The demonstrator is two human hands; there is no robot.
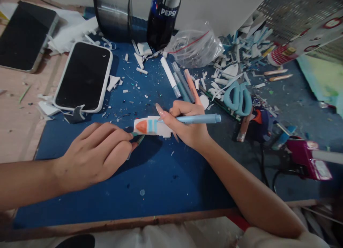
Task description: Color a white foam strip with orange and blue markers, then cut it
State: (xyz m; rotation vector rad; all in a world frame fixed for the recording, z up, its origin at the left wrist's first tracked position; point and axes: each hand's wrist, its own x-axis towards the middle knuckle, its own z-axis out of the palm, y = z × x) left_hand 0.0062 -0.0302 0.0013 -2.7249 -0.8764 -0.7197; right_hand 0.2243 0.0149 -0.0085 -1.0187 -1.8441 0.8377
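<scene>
My right hand (187, 124) is closed around a light blue marker (199, 119). Its tip end points left and meets a small white cutout (163, 130). An orange pointed patch and light blue stripes mark the left part of this piece, and my right fingers cover some of its right end. At the cutout's lower left edge, the fingertips of my left hand (100, 153) are pinched together on it. Long nails show on both hands. Above them lie a white marker (170, 76), a grey-blue marker (184, 82) and an orange marker (192, 85).
Light blue-handled scissors (238, 98) lie right among white scraps (227, 71). A white-edged phone (84, 76) and a darker phone (26, 35) are at left. Behind stand a Pepsi bottle (163, 21), a wire spool (114, 17) and a plastic bag (197, 46). A magenta device (305, 157) sits right.
</scene>
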